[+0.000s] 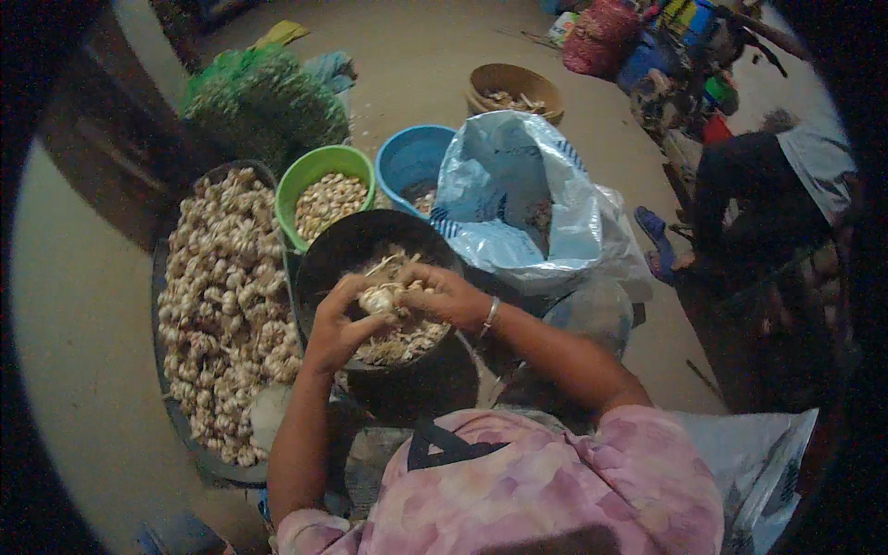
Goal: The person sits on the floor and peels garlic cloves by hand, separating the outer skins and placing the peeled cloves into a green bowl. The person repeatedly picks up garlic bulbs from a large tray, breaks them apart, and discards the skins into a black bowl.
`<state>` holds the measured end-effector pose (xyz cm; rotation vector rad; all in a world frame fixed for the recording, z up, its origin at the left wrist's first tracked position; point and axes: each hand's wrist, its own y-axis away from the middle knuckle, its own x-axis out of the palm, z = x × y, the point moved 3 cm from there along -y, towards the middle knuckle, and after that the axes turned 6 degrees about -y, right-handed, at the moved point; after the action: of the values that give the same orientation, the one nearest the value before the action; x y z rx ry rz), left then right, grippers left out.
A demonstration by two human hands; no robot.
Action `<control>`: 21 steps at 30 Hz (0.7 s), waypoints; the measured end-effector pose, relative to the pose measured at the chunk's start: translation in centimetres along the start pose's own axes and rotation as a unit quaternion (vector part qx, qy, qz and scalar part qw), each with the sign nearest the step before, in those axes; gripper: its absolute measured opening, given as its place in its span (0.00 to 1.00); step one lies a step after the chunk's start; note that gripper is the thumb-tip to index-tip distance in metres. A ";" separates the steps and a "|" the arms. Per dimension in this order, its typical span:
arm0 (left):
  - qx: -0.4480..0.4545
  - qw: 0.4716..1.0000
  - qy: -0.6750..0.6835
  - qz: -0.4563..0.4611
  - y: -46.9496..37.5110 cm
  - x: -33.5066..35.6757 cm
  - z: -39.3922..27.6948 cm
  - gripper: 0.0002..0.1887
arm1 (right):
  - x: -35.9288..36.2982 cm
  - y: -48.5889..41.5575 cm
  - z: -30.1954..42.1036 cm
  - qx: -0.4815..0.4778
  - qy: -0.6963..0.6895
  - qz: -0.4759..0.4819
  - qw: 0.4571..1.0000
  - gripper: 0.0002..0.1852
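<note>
My left hand (340, 319) holds a garlic bulb (377, 300) between thumb and fingers, over a dark round tub (333, 243). Against the same bulb, the fingers of my right hand (447, 298) are closed on its stem side; exactly what they pinch is too blurred to tell. Garlic pieces, dry stalks and skins (388, 347) lie in the tub below both hands. To the left, a long dark container (159, 277) is heaped with whole garlic bulbs (229, 298). Loose cloves (333, 201) fill part of a green basin (283, 201) just beyond the tub.
Beyond the tub stand a blue basin (392, 156) and an open silvery sack (590, 229). Farther off are a brown basket (479, 90) with scraps and a green mesh bag (270, 104). Another person (749, 180) is at the right, with a sandalled foot nearby.
</note>
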<state>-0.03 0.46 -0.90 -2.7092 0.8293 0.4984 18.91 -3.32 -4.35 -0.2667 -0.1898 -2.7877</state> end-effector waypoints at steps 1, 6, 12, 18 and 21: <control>-0.024 0.999 0.037 0.007 -0.2 0.3 -0.2 0.24 | 0.1 0.1 0.2 0.018 -0.013 -0.019 1.000 0.13; -0.106 0.967 0.207 -0.106 -0.2 0.2 0.3 0.21 | -3.8 -1.5 3.4 -0.194 0.307 -0.096 0.927 0.13; -0.080 0.980 0.157 -0.088 -0.7 1.0 0.1 0.27 | -13.9 -0.1 5.2 -0.146 0.760 -0.295 0.561 0.19; -0.081 0.988 0.096 -0.090 -0.8 1.1 -1.1 0.29 | -4.0 -0.3 5.3 -0.174 0.295 -0.141 0.929 0.15; -0.085 0.989 0.089 -0.082 -0.8 1.2 -0.8 0.28 | -1.1 0.4 3.9 -0.119 0.174 -0.145 0.967 0.14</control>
<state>1.53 0.26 -0.54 -2.9818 0.6242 0.3067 20.69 -2.68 -0.77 0.2173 0.2085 -3.0882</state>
